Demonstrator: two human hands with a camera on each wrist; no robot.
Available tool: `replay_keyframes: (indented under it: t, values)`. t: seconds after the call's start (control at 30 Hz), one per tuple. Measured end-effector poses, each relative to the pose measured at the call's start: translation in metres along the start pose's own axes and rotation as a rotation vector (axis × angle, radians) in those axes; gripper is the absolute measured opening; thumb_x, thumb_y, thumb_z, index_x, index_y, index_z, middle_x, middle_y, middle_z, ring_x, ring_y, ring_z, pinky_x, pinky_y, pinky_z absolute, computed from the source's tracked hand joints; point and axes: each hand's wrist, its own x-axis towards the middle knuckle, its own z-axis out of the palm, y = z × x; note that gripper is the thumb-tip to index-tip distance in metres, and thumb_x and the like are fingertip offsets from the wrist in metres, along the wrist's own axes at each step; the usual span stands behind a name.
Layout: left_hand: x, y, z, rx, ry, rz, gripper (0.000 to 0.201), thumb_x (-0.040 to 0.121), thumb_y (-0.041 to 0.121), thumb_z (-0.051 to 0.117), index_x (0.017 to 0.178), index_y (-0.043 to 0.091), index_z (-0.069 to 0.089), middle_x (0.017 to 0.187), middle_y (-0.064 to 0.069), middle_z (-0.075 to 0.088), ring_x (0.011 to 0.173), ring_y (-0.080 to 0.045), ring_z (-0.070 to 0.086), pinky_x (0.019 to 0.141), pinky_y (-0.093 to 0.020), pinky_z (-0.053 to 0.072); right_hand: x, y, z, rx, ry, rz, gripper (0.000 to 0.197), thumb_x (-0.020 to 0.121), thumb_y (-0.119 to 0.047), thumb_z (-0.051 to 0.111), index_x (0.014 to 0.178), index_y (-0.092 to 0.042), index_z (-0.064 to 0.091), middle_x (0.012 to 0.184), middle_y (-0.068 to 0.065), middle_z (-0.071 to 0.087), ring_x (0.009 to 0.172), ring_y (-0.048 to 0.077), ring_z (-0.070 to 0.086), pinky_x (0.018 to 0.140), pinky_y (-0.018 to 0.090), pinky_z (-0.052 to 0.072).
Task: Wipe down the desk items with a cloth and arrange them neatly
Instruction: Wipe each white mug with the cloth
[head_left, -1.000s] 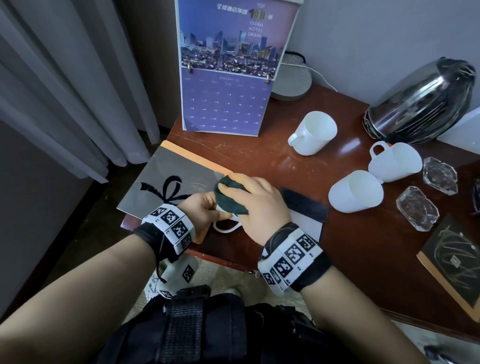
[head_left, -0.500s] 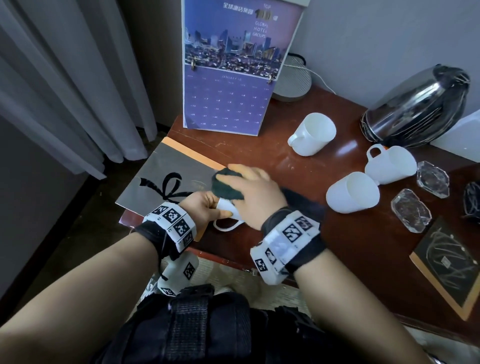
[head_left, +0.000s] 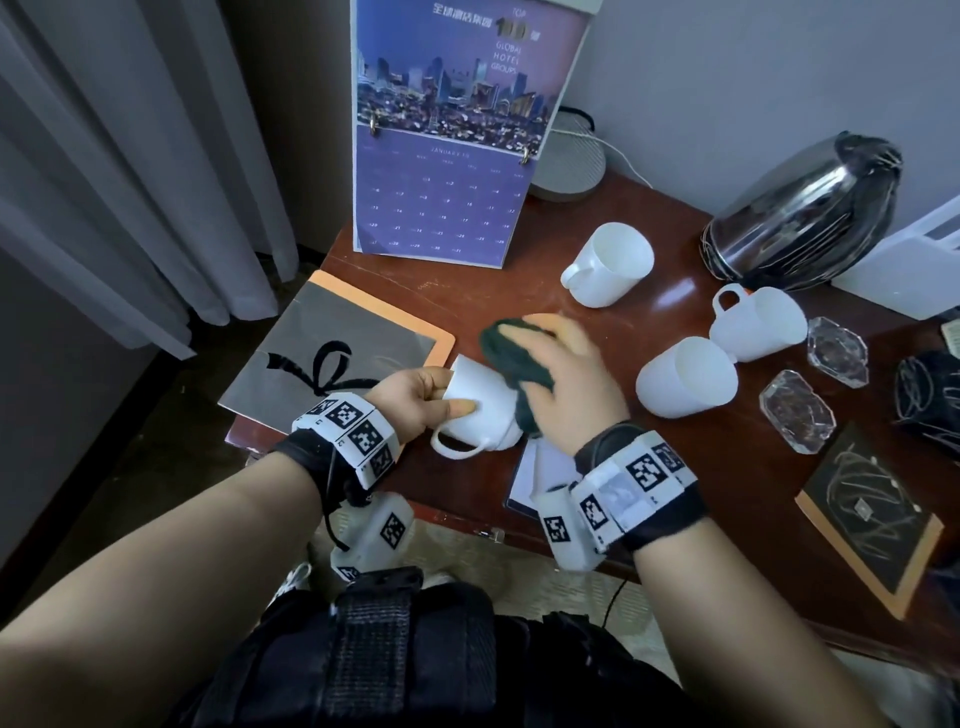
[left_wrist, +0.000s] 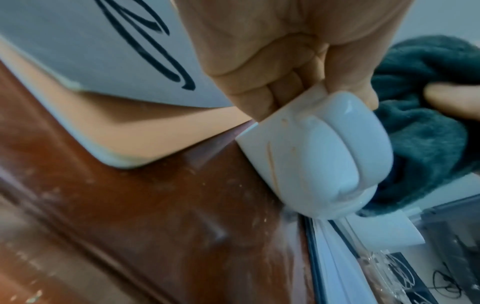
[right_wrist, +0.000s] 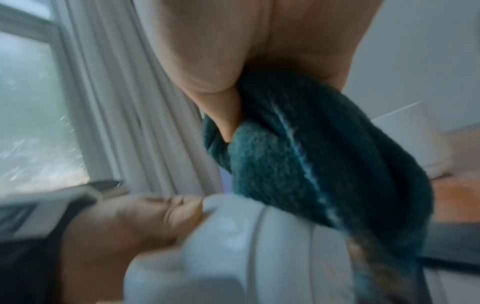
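Just in front of the standing calendar (head_left: 457, 130), the left hand (head_left: 415, 400) grips a white cup (head_left: 480, 410) tipped on its side, while the right hand (head_left: 566, 384) presses a dark green cloth (head_left: 511, 358) against the cup's base.

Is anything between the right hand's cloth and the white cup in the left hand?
Nothing visible does. The left hand grips the white cup at its rim end, and the dark green cloth in the right hand already lies against the cup's base end.
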Motion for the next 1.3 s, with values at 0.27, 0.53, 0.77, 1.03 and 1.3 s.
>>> replay_keyframes:
  t: [0.27, 0.53, 0.77, 1.03, 1.3]
  values:
    - [0.001, -0.023, -0.003, 0.099, -0.017, -0.006, 0.069, 0.056, 0.060, 0.077, 0.090, 0.001, 0.063, 0.092, -0.019, 0.065, 0.082, -0.029, 0.058, 0.092, -0.054, 0.043, 0.005, 0.004, 0.026, -0.081, -0.185, 0.005, 0.055, 0.087, -0.004, 0.044, 0.132, -0.035, 0.048, 0.137, -0.005, 0.039, 0.117, 0.026, 0.037, 0.101, 0.035, 0.035]
    - [-0.006, -0.014, 0.000, 0.220, 0.035, 0.000, 0.017, 0.087, 0.008, 0.061, 0.071, 0.011, 0.058, 0.063, 0.005, 0.060, 0.059, -0.004, 0.052, 0.066, -0.022, 0.043, -0.015, -0.006, 0.023, -0.112, -0.207, -0.229, 0.054, 0.084, 0.001, 0.048, 0.124, -0.033, 0.057, 0.134, -0.004, 0.043, 0.114, 0.024, 0.035, 0.095, 0.033, 0.037]
    - [-0.009, -0.017, -0.001, 0.195, 0.002, -0.013, 0.044, 0.078, 0.036, 0.071, 0.084, -0.006, 0.059, 0.067, -0.001, 0.054, 0.062, -0.009, 0.050, 0.065, -0.020, 0.040, 0.005, 0.023, 0.025, 0.003, -0.140, 0.122, 0.053, 0.088, -0.001, 0.040, 0.127, -0.035, 0.054, 0.132, -0.004, 0.041, 0.121, 0.024, 0.039, 0.100, 0.026, 0.035]
    - [-0.006, -0.028, -0.001, 0.241, -0.002, 0.006, 0.050, 0.064, 0.057, 0.070, 0.094, 0.017, 0.060, 0.086, -0.002, 0.056, 0.081, -0.014, 0.053, 0.085, -0.041, 0.048, -0.007, 0.025, 0.018, 0.107, -0.156, 0.128, 0.048, 0.090, 0.000, 0.041, 0.128, -0.027, 0.054, 0.134, -0.001, 0.039, 0.120, 0.018, 0.041, 0.095, 0.013, 0.026]
    - [-0.013, -0.023, 0.011, 0.124, -0.007, -0.051, 0.035, 0.080, 0.026, 0.071, 0.112, 0.015, 0.059, 0.112, -0.005, 0.067, 0.105, -0.020, 0.062, 0.097, -0.034, 0.047, -0.021, 0.036, 0.015, 0.243, -0.122, 0.198, 0.041, 0.095, -0.008, 0.043, 0.133, -0.020, 0.050, 0.135, 0.001, 0.041, 0.121, 0.015, 0.044, 0.089, 0.007, 0.024]
